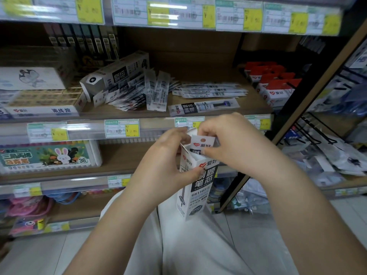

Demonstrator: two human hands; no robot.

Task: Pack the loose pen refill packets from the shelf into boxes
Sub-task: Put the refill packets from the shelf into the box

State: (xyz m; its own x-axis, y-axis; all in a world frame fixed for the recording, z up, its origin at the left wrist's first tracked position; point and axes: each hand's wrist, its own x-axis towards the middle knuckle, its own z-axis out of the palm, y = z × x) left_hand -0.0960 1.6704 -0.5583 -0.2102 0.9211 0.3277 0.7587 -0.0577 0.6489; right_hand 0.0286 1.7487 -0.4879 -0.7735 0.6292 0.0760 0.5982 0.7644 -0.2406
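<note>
Right hand: your right hand (224, 141) pinches the top of a packet (202, 144), fingers curled over its hanger tab, at the mouth of the box (195, 185).
Left hand: your left hand (168, 155) grips the box near its top, thumb across the printed front face, fingers round the far side.
Packet: upright, its lower part inside the box, its tab with the punched hole above the rim.
Box: white and tall, held upright in front of the shelf edge, top flap open and pointing away from you.
Shelf: the loose packets lie on the wooden shelf (198, 64) above your hands.
Front edge: one single packet (203, 107) lies flat along it, right of centre.
Middle: a fanned pile of packets (139, 92), some leaning on a second box (117, 73) that lies on its side.
Right of the pile: a flat stack of packets (212, 90).
Right end: red-topped cartons (276, 88) stand in rows.
Left end: flat boxes (41, 102) in a stack.
Shelf rail: price tags (122, 128) with yellow patches run along it.
</note>
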